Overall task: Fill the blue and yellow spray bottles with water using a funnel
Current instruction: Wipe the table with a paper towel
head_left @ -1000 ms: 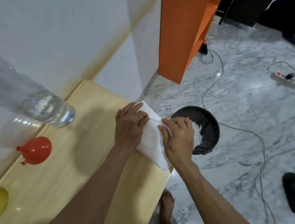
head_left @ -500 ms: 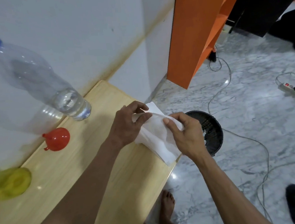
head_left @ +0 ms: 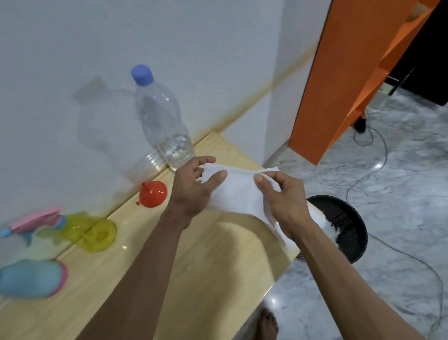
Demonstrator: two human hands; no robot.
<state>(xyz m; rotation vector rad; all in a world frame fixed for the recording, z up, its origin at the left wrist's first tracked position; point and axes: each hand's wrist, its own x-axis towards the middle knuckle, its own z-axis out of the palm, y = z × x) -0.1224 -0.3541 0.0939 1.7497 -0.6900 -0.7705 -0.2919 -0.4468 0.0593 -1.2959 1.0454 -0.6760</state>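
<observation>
Wood counter (head_left: 173, 294) runs along wall. Blue spray bottle (head_left: 25, 279) at 9 o'clock, yellow spray bottle (head_left: 93, 232) just past it, red funnel (head_left: 153, 193) w/ spout up beside water bottle (head_left: 163, 121). My left hand (head_left: 195, 191) & right hand (head_left: 284, 200) both pinch a white tissue (head_left: 239, 192) at center.

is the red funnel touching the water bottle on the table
Apart. The head view shows bare wooden table between the red funnel and the base of the water bottle.
</observation>
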